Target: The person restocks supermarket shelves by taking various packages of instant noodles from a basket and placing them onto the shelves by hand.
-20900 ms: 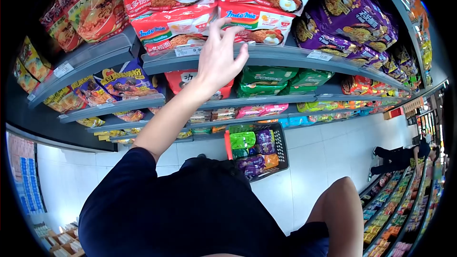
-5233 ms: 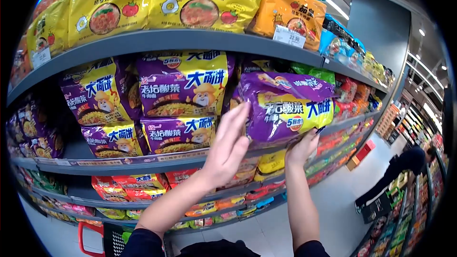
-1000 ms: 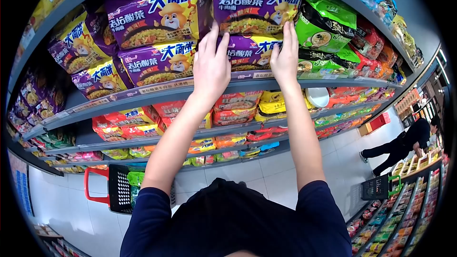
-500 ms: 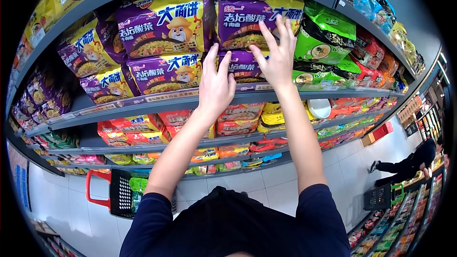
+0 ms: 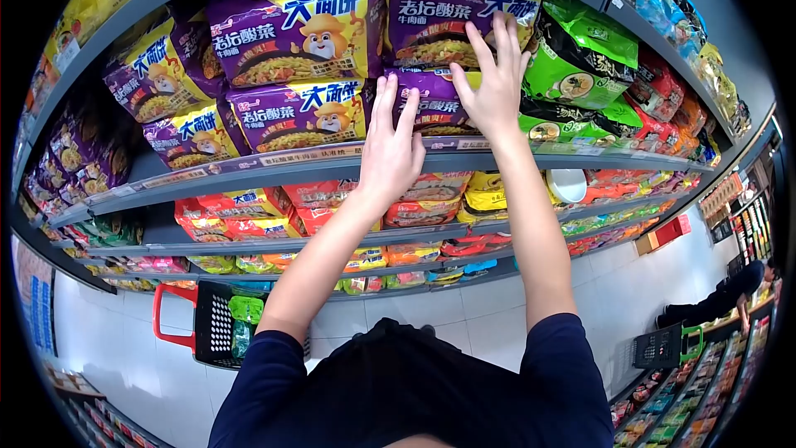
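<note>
My right hand, fingers spread, rests against the front of an upper purple and yellow noodle pack on the shelf. Below and to its left is my left hand, fingers apart, its tips at the left edge of the lower purple pack. Neither hand grips anything. Another stack of purple and yellow packs stands to the left. Green packs stand right of my right hand.
The grey shelf edge runs below my hands. Lower shelves hold red and yellow packs. A black basket with a red handle is on the floor at the left. At the far right a person bends near another basket.
Since a second ago, my right hand has spread its fingers against the upper pack. My left hand has moved slightly down and right. The person at the right has bent lower.
</note>
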Available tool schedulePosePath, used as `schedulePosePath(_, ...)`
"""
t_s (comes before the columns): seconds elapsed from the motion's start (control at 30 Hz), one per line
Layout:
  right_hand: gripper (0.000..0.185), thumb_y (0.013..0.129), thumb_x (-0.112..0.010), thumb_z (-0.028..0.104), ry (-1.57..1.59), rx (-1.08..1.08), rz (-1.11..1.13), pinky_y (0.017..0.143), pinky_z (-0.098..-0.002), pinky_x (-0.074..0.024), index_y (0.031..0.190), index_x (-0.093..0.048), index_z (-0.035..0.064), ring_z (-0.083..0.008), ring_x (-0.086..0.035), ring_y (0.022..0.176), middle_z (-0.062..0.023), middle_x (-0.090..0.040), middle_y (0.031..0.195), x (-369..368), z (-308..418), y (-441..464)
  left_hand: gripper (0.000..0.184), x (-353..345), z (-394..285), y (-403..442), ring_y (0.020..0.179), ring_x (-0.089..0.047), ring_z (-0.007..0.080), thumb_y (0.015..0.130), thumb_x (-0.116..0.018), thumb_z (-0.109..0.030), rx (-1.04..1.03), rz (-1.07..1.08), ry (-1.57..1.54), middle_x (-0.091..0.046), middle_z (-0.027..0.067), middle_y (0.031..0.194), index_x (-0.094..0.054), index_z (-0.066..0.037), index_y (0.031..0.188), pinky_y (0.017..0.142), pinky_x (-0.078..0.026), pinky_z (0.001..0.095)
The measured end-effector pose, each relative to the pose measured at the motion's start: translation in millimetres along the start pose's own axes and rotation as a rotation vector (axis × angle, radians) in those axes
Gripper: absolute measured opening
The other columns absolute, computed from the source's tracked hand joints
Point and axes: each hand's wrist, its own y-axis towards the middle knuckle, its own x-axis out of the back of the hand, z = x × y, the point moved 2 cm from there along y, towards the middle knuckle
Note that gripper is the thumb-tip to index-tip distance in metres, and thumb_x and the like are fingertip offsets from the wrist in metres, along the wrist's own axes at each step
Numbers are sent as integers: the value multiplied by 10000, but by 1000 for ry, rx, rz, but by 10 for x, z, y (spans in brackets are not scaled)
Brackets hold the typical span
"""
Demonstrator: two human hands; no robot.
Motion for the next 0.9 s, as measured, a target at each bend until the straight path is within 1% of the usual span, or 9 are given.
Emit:
schedulePosePath(0.03,591,822,-705,208,15,3,-30,1079,-692,-184,1377,-505,196,-346,-200,1452,-127,-273,1547,23,2,-48,645,21,-10,-21,1418,-225,445,792,-591,43,0,2,-7,-241,268,1499,-391,-8,1403,1127,-297,499)
schedulePosePath(0.07,581,824,-690,175,46,-2,-54,1084,-685,-181,1375,-508,186,-345,-222,1446,-124,-282,1545,46,0,-115,688,25,12,-87,1429,-202,443,803,-601,40,3,14,-58,-221,236,1523,-373,-94,1438,1126,-282,516)
schedulePosePath(0.23,522,832,-614,63,156,-28,-150,1114,-609,-211,1342,-510,111,-335,-295,1421,-137,-330,1512,196,78,-424,642,89,42,-438,1425,-232,427,792,-604,50,7,91,-155,-262,203,1518,-435,-96,1394,1113,-302,513)
schedulePosePath(0.3,496,827,-594,23,154,-61,-170,1111,-514,-283,1314,-498,43,-361,-339,1383,-168,-372,1464,278,134,-586,587,122,115,-670,1415,-262,423,794,-599,53,-38,102,-184,-313,200,1496,-484,-84,1352,1109,-312,506)
schedulePosePath(0.4,467,827,-562,-14,235,-179,-155,1085,-463,-331,1289,-497,6,-357,-404,1317,-187,-415,1410,334,272,-1032,521,291,199,-1188,1280,-469,403,743,-579,87,-110,93,-204,-510,197,1326,-555,-31,1250,1034,-414,476)
schedulePosePath(0.5,441,821,-536,-60,296,-279,-43,1075,-431,-357,1258,-506,-5,-349,-441,1284,-194,-455,1373,286,490,-1606,497,445,388,-2020,1159,-545,369,716,-568,83,-11,231,-254,-558,168,1220,-572,-36,1198,937,-461,446)
schedulePosePath(0.67,399,824,-514,-49,398,-422,257,1007,-422,-428,1219,-533,1,-368,-504,1206,-195,-499,1295,168,967,-2363,364,843,816,-3905,997,-566,360,761,-563,45,412,593,-237,-587,158,1082,-579,-38,1115,866,-481,422)
schedulePosePath(0.8,384,831,-537,-53,582,-512,492,927,-369,-489,1203,-554,40,-331,-563,1143,-153,-560,1230,81,1323,-2794,408,1157,1306,-6484,1111,-567,403,870,-562,-286,869,1346,-79,-584,230,1211,-576,-68,1214,980,-456,459)
schedulePosePath(0.9,369,838,-543,-57,636,-497,583,860,-348,-522,1186,-575,59,-309,-591,1101,-136,-570,1220,80,1566,-2901,512,1736,1107,-7295,1137,-578,384,886,-522,-460,1028,1683,-102,-623,226,1194,-607,-84,1224,972,-462,460)
